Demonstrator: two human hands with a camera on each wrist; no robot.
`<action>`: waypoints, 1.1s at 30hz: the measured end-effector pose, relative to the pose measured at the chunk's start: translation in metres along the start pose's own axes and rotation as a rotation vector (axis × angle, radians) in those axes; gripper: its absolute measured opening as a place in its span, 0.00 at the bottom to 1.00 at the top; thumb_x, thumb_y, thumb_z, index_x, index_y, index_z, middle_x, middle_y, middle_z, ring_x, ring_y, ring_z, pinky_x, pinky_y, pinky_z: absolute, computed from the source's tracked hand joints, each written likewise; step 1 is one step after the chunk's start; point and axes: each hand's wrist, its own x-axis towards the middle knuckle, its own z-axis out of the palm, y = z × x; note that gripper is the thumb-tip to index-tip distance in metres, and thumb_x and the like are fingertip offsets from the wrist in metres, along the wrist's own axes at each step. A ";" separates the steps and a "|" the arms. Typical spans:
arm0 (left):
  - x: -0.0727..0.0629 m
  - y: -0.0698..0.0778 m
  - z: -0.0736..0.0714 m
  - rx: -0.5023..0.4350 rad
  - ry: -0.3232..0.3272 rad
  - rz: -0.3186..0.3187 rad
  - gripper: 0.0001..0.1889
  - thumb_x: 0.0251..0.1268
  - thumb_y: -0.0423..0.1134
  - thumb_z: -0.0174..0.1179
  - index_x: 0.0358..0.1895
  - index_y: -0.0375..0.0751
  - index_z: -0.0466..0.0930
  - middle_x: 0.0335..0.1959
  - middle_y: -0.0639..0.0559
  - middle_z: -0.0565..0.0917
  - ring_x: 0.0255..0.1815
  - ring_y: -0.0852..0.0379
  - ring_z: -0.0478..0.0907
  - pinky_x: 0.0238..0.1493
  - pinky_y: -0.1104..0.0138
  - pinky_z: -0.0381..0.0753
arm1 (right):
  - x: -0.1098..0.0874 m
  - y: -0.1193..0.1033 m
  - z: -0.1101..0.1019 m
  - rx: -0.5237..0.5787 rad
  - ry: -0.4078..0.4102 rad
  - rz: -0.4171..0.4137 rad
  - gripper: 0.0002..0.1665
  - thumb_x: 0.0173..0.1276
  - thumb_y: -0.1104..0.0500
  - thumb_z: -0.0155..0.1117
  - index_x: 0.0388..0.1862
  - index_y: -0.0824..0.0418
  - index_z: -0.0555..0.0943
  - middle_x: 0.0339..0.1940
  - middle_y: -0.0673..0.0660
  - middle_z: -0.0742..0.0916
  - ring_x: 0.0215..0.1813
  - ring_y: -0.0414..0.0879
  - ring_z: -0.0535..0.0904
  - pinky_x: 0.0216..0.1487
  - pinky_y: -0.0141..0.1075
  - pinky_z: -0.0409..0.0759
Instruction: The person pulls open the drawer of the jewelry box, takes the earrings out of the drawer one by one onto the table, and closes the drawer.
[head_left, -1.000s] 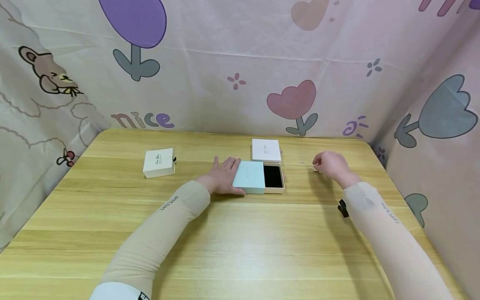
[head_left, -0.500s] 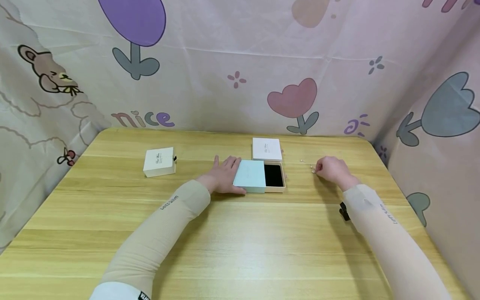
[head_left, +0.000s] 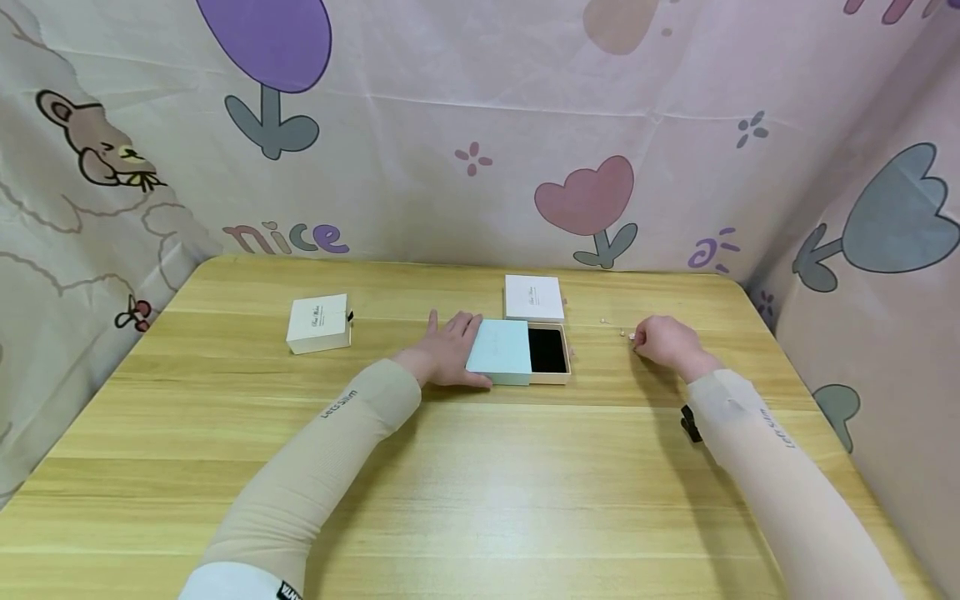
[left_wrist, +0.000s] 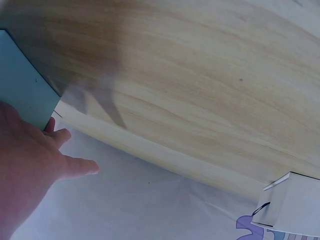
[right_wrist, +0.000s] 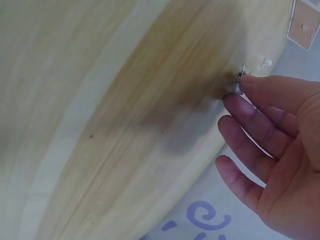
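My left hand (head_left: 447,354) rests against the left end of a light blue sliding box (head_left: 498,352), its fingers spread and straight. In the left wrist view this hand touches the box's corner. The box's inner tray (head_left: 550,379), lined in black, sticks out to the right. My right hand (head_left: 666,340) is low over the table at the right, pinching a small silvery earring (right_wrist: 238,87) between thumb and forefinger. The other fingers stay loosely bent. Another tiny earring (right_wrist: 265,63) lies just beyond the fingertips. More small bits of jewelry (head_left: 604,322) lie left of this hand.
A white lidded box (head_left: 532,298) stands right behind the blue one. Another white box (head_left: 318,325) with a black pull tab is farther left. The wooden table (head_left: 480,483) ends at a printed cloth (head_left: 405,167) at the back and sides.
My right hand has moved slightly right and toward me, and the small earring at its fingertips has shifted with it. The left hand and the boxes have stayed put.
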 end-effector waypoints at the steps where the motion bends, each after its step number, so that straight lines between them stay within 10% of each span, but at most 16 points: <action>1: 0.000 0.000 0.000 -0.001 -0.001 0.000 0.58 0.53 0.71 0.54 0.74 0.36 0.36 0.75 0.39 0.46 0.77 0.45 0.43 0.70 0.38 0.35 | 0.000 0.000 0.000 -0.004 0.001 0.002 0.05 0.58 0.64 0.57 0.24 0.60 0.79 0.27 0.56 0.83 0.30 0.48 0.73 0.29 0.38 0.70; 8: -0.002 0.001 0.000 0.004 -0.006 -0.007 0.59 0.52 0.71 0.54 0.74 0.36 0.36 0.75 0.39 0.46 0.77 0.44 0.43 0.70 0.37 0.35 | -0.001 -0.015 -0.008 0.023 0.018 0.013 0.14 0.66 0.55 0.55 0.37 0.65 0.80 0.32 0.59 0.84 0.31 0.48 0.77 0.33 0.42 0.75; 18: -0.002 0.000 0.004 0.000 0.006 -0.014 0.59 0.52 0.73 0.52 0.75 0.37 0.35 0.76 0.40 0.43 0.78 0.45 0.38 0.70 0.39 0.34 | -0.004 -0.060 0.000 0.060 -0.051 -0.203 0.48 0.65 0.40 0.57 0.70 0.72 0.57 0.68 0.71 0.68 0.68 0.67 0.64 0.68 0.59 0.58; 33: -0.009 -0.005 0.006 -0.021 0.040 0.044 0.61 0.52 0.74 0.51 0.74 0.36 0.28 0.77 0.42 0.32 0.77 0.46 0.30 0.70 0.39 0.28 | -0.011 -0.082 0.014 0.015 -0.145 -0.274 0.67 0.49 0.36 0.70 0.75 0.64 0.45 0.75 0.63 0.60 0.74 0.60 0.55 0.71 0.62 0.46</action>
